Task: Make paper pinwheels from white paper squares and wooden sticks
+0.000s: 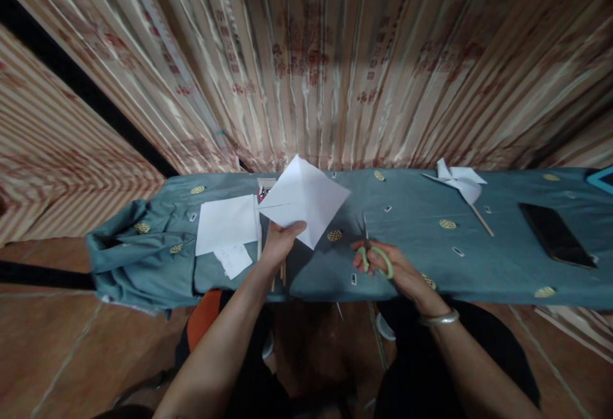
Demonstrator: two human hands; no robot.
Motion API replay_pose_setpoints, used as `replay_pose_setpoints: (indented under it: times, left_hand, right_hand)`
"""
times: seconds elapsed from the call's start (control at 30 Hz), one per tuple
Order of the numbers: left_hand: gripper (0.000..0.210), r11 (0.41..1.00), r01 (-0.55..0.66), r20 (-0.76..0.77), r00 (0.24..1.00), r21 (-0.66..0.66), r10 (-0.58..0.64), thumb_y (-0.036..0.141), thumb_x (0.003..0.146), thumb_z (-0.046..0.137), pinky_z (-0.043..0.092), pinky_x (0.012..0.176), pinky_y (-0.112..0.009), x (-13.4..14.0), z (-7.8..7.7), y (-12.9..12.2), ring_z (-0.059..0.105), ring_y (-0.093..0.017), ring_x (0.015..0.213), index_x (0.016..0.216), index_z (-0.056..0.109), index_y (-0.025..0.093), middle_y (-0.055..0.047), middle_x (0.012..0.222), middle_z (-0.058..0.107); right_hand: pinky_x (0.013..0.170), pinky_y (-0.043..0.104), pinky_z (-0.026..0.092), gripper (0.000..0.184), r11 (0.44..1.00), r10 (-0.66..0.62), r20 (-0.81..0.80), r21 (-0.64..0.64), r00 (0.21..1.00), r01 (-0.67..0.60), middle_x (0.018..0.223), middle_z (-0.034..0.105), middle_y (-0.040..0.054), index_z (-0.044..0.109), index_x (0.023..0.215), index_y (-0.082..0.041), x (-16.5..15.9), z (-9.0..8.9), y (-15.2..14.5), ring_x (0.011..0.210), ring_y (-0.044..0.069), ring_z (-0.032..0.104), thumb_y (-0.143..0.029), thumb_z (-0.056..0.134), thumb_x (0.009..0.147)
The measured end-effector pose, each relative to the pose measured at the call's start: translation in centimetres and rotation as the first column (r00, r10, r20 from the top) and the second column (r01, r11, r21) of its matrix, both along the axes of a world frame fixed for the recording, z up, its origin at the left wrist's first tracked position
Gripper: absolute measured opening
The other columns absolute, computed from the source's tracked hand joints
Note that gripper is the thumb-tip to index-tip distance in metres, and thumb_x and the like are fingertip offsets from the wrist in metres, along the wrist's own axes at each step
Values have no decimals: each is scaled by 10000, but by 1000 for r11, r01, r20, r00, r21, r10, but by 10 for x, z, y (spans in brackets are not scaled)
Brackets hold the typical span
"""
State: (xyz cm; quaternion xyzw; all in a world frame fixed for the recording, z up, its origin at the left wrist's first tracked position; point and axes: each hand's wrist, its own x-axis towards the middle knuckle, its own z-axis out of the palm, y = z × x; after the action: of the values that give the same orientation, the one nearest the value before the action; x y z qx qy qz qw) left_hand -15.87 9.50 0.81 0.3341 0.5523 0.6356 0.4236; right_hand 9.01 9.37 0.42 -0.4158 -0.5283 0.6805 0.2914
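My left hand (283, 240) pinches a square sheet of white paper (311, 192) by its lower edge and holds it up over the table. The sheet is turned corner-up, has fold lines, and shows a thin slit running inward from its left corner. In my right hand (390, 262) are scissors (377, 259) with light green handles, my fingers in the loops and the blades pointing away from me. The scissors are apart from the paper, to its lower right.
A stack of white paper (227, 224) and a smaller scrap (234, 259) lie at left, near thin wooden sticks (282, 273). A white paper pinwheel (460, 182) on a stick and a black phone (555, 234) rest at right on the green tablecloth (412, 202). A curtain (306, 61) hangs behind.
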Motion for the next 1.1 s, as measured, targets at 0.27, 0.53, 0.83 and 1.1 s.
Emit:
replay_pose_setpoints:
  times: [0.27,0.53,0.83,1.1]
  left_hand:
    - [118,934,316,-212,914,-168,-347,283,566,699,477,576,-289,11,-10,-12,604,-191,591,627,701,182,-15,614,680]
    - [189,869,415,-288,826,-270,-485,270,643,684,479,614,-261,19,-1,-17,641,-194,665,784,738,156,-29,741,724]
    - [246,879,437,46,898,-190,-437,370,629,798,464,575,-252,24,6,-15,602,-154,590,721,739,149,-40,679,691]
    - [309,889,455,503,780,-50,-371,320,624,840,522,773,-307,57,5,-26,674,-181,796,846,716,146,-63,860,724]
  right_hand:
    - [630,281,510,643,971,-237,-237,-29,942,238,887,719,81,686,1027,-205,14,2,18,765,190,650,-727,692,652]
    - [660,279,513,434,945,-328,-166,-56,930,323,749,732,-3,725,825,-226,2,10,11,672,172,651,-467,893,505]
    - [653,256,507,339,872,-489,-208,-109,847,477,699,737,-11,729,765,-177,3,11,17,617,133,640,-322,894,507]
    - [774,355,577,291,740,-668,-351,-227,656,633,785,760,15,682,751,-183,-7,11,23,770,221,711,-217,846,513]
